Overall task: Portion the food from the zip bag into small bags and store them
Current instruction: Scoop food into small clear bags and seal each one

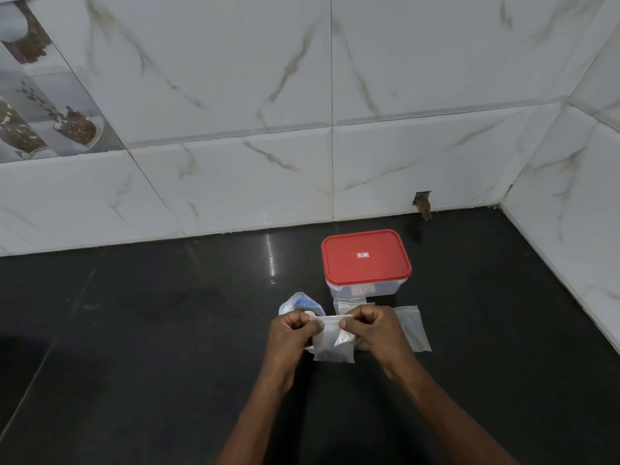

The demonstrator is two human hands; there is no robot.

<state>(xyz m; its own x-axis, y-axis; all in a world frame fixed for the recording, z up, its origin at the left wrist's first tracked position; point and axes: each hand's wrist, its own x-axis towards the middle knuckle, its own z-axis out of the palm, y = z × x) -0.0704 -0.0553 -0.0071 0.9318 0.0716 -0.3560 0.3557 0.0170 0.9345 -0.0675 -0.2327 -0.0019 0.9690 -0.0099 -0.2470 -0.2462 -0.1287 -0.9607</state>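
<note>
Both hands up over the counter. The left hand and right hand each have a pinching grip on the top strip of one small bag, at opposite ends, so the mouth is stretched flat. My read is they're working the seal; can't tell if opening or closing. Contents are hard to make out, something dark low inside. The zip bag sits just behind the left hand and the spare small bags lie flat by the right, both within reach. The red-lidded container is behind, lid on, likely the storage.
</note>
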